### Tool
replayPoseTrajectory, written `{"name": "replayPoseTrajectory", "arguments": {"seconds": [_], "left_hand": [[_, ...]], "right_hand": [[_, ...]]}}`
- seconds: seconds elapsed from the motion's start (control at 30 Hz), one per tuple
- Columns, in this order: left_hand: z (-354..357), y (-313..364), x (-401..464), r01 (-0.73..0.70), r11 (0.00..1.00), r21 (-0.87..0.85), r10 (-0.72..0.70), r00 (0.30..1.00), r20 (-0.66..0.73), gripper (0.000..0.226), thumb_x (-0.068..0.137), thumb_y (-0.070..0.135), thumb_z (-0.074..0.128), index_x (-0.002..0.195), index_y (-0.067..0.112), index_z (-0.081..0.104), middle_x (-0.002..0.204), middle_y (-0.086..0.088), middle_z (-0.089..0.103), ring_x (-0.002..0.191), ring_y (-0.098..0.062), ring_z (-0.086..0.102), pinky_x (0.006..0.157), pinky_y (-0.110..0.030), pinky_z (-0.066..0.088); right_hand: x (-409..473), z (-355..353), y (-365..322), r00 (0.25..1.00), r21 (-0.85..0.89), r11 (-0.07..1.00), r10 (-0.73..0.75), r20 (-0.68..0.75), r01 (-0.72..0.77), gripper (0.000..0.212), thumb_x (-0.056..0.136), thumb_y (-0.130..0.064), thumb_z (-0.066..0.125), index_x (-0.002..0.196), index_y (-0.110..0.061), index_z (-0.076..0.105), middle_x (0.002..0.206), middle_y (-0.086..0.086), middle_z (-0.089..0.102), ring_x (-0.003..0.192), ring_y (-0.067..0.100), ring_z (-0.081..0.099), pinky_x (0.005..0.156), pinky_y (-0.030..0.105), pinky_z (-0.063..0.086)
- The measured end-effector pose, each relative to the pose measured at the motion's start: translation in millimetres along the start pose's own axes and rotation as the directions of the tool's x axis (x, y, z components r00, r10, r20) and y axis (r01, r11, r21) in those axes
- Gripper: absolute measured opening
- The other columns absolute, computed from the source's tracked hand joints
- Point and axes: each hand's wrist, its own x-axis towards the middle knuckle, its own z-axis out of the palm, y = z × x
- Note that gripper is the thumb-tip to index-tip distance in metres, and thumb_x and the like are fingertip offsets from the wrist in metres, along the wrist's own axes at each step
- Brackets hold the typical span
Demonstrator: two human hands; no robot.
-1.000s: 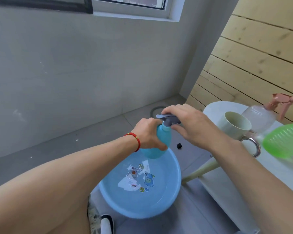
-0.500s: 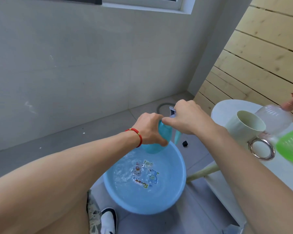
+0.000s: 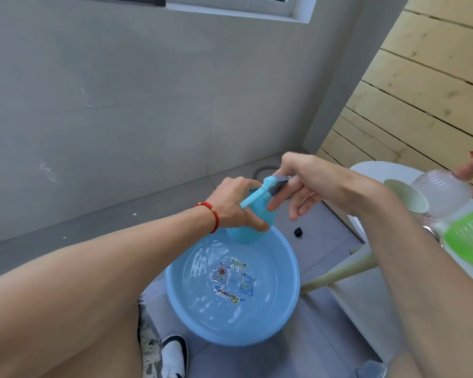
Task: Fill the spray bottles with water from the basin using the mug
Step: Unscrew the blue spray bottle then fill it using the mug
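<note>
Blue spray bottle (image 3: pixel 253 222) held above far rim of water-filled basin (image 3: pixel 232 290) on floor. Left hand (image 3: pixel 235 205) grip wrapped round bottle body. Right hand (image 3: pixel 306 181) pinches grey sprayer head (image 3: pixel 277 184) at bottle top, remaining fingers loose. Mug (image 3: pixel 406 195), clear bottle (image 3: pixel 443 192), green bottle (image 3: pixel 470 236) on counter (image 3: pixel 366 170), right.

My blue spray bottle (image 3: pixel 253 222) looks like smooth matt plastic; the basin (image 3: pixel 287 285) is glossy blue plastic. The mug (image 3: pixel 410 196) seems matt, the table (image 3: pixel 366 298) smooth white, the wall planks (image 3: pixel 421 85) raw wood.
</note>
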Motion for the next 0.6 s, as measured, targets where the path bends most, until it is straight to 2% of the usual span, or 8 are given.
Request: {"name": "replayPoseTrajectory", "arguments": {"seconds": [0.07,0.17,0.27,0.33,0.37,0.43,0.5,0.6], "left_hand": [[-1,1,-1,-0.012,1.0,-0.023,0.011,1.0,-0.009,0.042,0.057,0.043,0.093,0.085,0.027,0.066,0.076,0.007,0.068,0.068,-0.008,0.06,0.065,-0.032,0.054],[-4,2,-6,-0.028,0.999,-0.035,0.028,0.999,-0.018,0.046,0.059,0.042,0.092,0.094,0.025,0.068,0.082,0.007,0.071,0.077,-0.012,0.066,0.073,-0.034,0.056],[-7,2,-10,-0.007,0.984,-0.175,0.004,1.0,-0.021,0.046,0.06,0.034,0.094,0.098,0.028,0.07,0.085,0.008,0.074,0.08,-0.011,0.07,0.075,-0.036,0.06],[-6,2,-11,0.005,0.966,-0.257,-0.007,1.0,-0.004,0.049,0.058,0.034,0.094,0.102,0.033,0.072,0.088,0.009,0.076,0.082,-0.011,0.072,0.078,-0.039,0.062],[-6,2,-11,0.016,0.959,-0.283,-0.015,1.0,0.007,0.051,0.057,0.035,0.094,0.103,0.035,0.073,0.089,0.01,0.076,0.084,-0.011,0.073,0.08,-0.04,0.062],[-3,2,-11,0.049,0.943,-0.329,-0.041,0.999,0.031,0.053,0.053,0.039,0.093,0.102,0.038,0.072,0.091,0.011,0.077,0.086,-0.011,0.074,0.083,-0.042,0.062],[0,3,-12,0.06,0.932,-0.356,-0.048,0.998,0.043,0.051,0.053,0.04,0.093,0.099,0.038,0.073,0.088,0.009,0.078,0.086,-0.014,0.074,0.083,-0.045,0.062],[1,8,-13,0.011,0.951,-0.308,-0.005,1.0,0.019,0.044,0.057,0.04,0.092,0.097,0.035,0.074,0.082,0.008,0.076,0.08,-0.014,0.072,0.077,-0.042,0.062]], "right_hand": [[-4,-7,2,0.998,-0.04,0.998,-0.055,0.016,0.056,0.045,0.097,-0.033,0.042,0.116,0.0,0.067,0.092,0.011,0.08,0.066,0.029,0.059,0.075,0.04,0.051],[-9,-14,4,0.991,-0.174,0.977,-0.128,-0.023,0.122,0.037,0.101,-0.049,0.053,0.109,-0.02,0.076,0.076,0.006,0.077,0.061,0.022,0.05,0.066,0.036,0.047],[-5,-13,6,0.967,-0.289,0.943,-0.214,-0.141,0.167,0.043,0.097,-0.063,0.053,0.098,-0.029,0.08,0.057,0.001,0.055,0.057,0.017,0.041,0.063,0.034,0.039],[0,-10,6,0.93,-0.346,0.917,-0.287,-0.231,0.197,0.049,0.094,-0.069,0.052,0.094,-0.029,0.081,0.062,0.008,0.041,0.06,0.017,0.034,0.062,0.034,0.033],[2,-9,6,0.912,-0.394,0.896,-0.32,-0.256,0.203,0.053,0.093,-0.07,0.051,0.093,-0.026,0.081,0.067,0.015,0.042,0.062,0.016,0.033,0.061,0.034,0.032],[5,-6,5,0.885,-0.441,0.871,-0.365,-0.289,0.216,0.055,0.094,-0.069,0.051,0.083,-0.024,0.081,0.066,0.02,0.046,0.059,0.016,0.033,0.057,0.033,0.031],[8,-6,6,0.844,-0.46,0.866,-0.388,-0.371,0.196,0.057,0.097,-0.061,0.054,0.055,-0.025,0.072,0.046,0.004,0.038,0.052,0.018,0.033,0.053,0.031,0.031],[14,-4,10,0.77,-0.48,0.87,-0.379,-0.513,0.109,0.055,0.094,-0.044,0.057,0.049,-0.014,0.068,0.035,0.0,0.041,0.05,0.022,0.046,0.054,0.035,0.042]]}}
